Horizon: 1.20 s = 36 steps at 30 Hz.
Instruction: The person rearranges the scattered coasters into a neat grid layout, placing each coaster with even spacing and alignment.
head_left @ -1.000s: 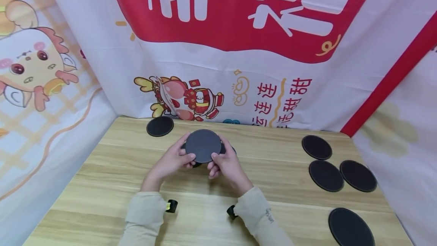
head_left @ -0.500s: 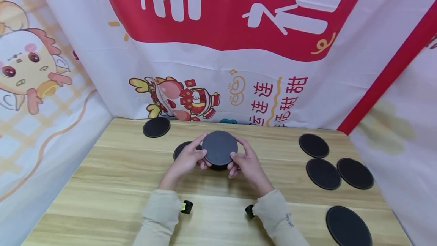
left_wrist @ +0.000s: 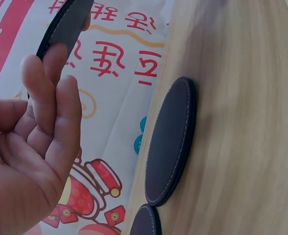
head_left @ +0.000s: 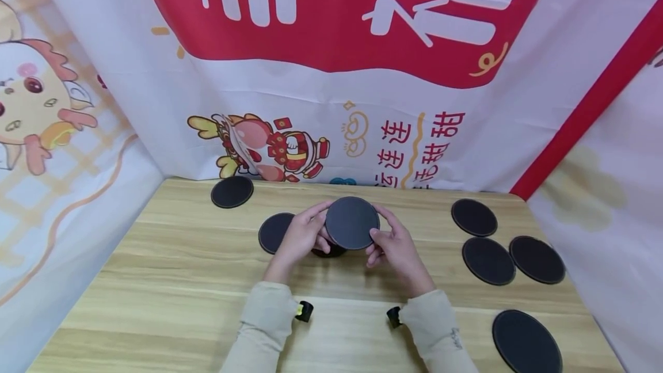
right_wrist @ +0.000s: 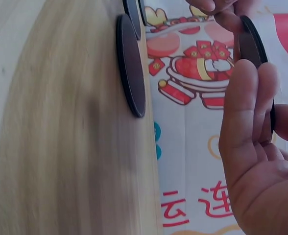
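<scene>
A round dark coaster [head_left: 352, 222] with a stitched rim is held up above the table. My right hand [head_left: 397, 246] grips its right side, thumb on the face and fingers behind. At its left edge my left hand [head_left: 304, 236] holds it with curled fingers; that thumb lies beside the rim, off the face. In the left wrist view a fingertip touches the surface of the raised coaster [left_wrist: 70, 29]. Below the hands lies another coaster [head_left: 330, 250], partly hidden by the raised one. A further coaster [head_left: 274, 232] shows at the left hand's outer side.
One coaster [head_left: 232, 191] lies at the table's back left. On the right are several more: a rear coaster [head_left: 473, 217], a close pair with one coaster [head_left: 489, 261] beside another [head_left: 537, 259], and a front coaster [head_left: 526, 341]. A printed cloth [head_left: 279, 82] hangs behind the wooden table [head_left: 155, 281].
Both hands have moved right with the raised coaster, bringing the coaster beside the left hand into sight. The left thumb has slid off the raised coaster's face.
</scene>
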Tool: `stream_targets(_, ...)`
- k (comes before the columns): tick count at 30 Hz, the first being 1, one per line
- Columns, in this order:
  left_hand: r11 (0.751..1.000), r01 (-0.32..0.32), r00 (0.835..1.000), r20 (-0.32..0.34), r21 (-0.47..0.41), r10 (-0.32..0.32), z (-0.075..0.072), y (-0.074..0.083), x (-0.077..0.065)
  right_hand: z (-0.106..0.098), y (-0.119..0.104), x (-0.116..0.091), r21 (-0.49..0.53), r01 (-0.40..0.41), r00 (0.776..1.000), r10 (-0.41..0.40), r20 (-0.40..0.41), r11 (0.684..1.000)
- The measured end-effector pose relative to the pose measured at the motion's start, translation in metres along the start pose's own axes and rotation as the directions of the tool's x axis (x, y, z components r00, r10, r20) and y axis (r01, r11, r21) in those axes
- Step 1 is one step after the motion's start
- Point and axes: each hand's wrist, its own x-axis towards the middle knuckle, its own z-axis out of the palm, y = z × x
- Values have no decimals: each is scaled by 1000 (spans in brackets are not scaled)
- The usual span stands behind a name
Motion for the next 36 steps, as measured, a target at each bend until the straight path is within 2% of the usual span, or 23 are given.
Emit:
stream_targets(9, 1000, 4, 1000, 13, 0, -4, 2, -4, 1, -6, -4, 1, -27, -11, 1000, 12, 12, 1000)
stream_targets(17, 999, -1, 997, 78, 34, -2, 1, -7, 5, -11, -3, 3, -44, -26, 1000, 26, 0, 999)
stream_targets(24, 999, -27, 987, 156, 35, 21, 8, -9, 7, -16, -4, 5, -50, -54, 998, 52, -25, 997)
stream_targets(31, 997, -35, 987, 162, 68, 23, 13, -15, 8, -22, -1, 7, -52, -68, 997, 66, -30, 996)
stream_targets(36, 995, -54, 980, 195, 83, 37, 18, -17, 9, -26, 0, 8, -46, -79, 996, 77, -39, 996)
